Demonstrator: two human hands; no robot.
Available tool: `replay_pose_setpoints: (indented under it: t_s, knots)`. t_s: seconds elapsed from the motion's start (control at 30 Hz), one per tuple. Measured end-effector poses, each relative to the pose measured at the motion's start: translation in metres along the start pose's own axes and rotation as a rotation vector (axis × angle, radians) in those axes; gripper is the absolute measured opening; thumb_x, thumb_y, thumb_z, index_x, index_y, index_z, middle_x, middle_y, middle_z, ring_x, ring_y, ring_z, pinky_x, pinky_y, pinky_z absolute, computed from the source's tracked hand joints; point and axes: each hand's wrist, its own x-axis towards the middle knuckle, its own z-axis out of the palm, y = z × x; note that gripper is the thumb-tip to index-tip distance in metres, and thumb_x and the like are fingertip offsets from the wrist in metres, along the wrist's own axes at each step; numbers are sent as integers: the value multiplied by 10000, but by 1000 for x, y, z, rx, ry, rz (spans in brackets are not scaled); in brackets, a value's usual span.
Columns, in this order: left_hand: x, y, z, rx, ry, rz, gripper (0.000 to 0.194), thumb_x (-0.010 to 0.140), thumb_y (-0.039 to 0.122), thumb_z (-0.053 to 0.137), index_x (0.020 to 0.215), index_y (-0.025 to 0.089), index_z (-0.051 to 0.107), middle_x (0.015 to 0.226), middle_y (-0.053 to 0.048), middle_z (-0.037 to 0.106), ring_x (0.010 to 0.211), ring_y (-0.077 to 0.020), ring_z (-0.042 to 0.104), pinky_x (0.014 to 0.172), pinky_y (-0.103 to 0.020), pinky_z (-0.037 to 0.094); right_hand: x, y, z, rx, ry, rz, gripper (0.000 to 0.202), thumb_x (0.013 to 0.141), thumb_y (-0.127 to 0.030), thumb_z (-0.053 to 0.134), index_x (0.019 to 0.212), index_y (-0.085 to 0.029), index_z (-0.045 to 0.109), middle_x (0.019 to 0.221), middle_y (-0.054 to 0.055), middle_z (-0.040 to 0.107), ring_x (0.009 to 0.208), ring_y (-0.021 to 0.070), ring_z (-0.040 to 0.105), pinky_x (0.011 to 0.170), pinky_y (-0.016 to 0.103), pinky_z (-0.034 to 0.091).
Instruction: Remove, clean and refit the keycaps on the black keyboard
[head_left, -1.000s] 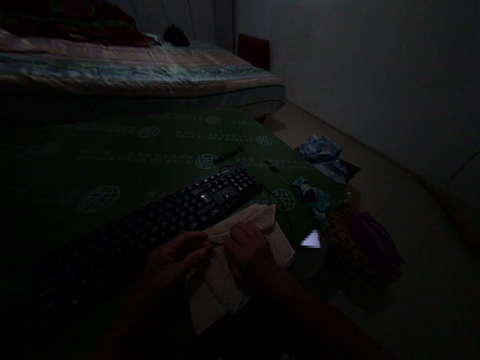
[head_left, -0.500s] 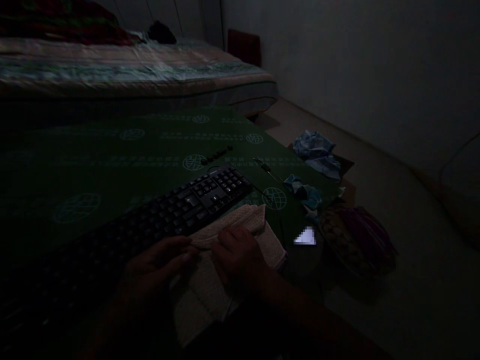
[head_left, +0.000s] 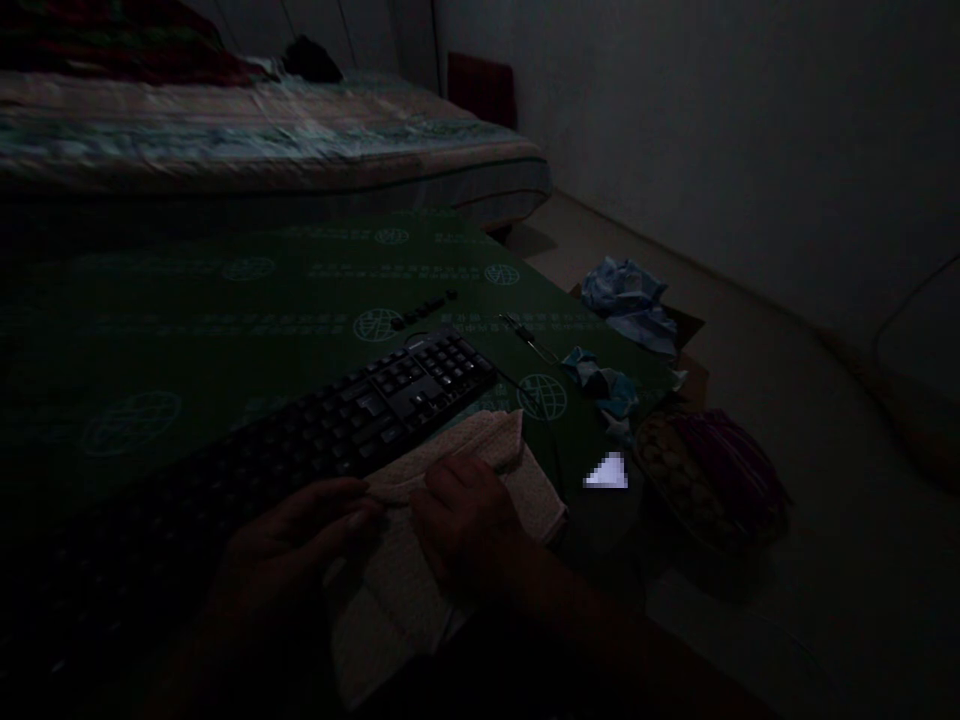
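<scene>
A light, textured cloth (head_left: 397, 585), folded in layers, lies in front of the black keyboard (head_left: 367, 410). My right hand (head_left: 465, 515) is closed on the cloth's upper fold, fingers curled. To its left, my left hand (head_left: 300, 545) pinches the cloth's edge between thumb and fingers. Whether anything small sits inside the fold is too dark to tell. Several loose black keycaps (head_left: 424, 310) stand in a row beyond the keyboard, whose right part shows gaps among the keys.
The keyboard rests on a green printed table (head_left: 292, 300). A thin tool (head_left: 529, 335) and a crumpled blue-and-white cloth (head_left: 604, 385) lie toward its right edge. Past that edge are a round basket-like item with purple fabric (head_left: 720, 470) and pale blue crumpled material (head_left: 626, 295). A bed (head_left: 262, 140) stands behind.
The whole view has shifted slightly, so things appear a little further left. Both hands keep their hold on the cloth, with barely any movement between them.
</scene>
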Motion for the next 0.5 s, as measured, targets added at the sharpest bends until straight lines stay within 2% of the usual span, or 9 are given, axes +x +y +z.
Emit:
replay_pose_setpoints:
  t_s: [0.33, 0.5]
  knots:
    - [9, -11, -4, -22, 23, -3, 508, 349, 400, 857, 791, 206, 701, 735, -3, 744, 685, -169, 697, 590, -174, 548, 0, 0, -1, 12, 10, 2, 55, 834, -208, 545, 806, -164, 561, 845, 50, 550, 843, 207, 450, 701, 338, 342]
    - [6, -6, -4, 5, 15, 8, 490, 339, 415, 852, 762, 211, 713, 726, -6, 742, 673, -179, 696, 555, -186, 550, 0, 0, -2, 20, -2, 1, 62, 851, -207, 521, 823, -166, 558, 872, 57, 549, 860, 205, 447, 720, 337, 346]
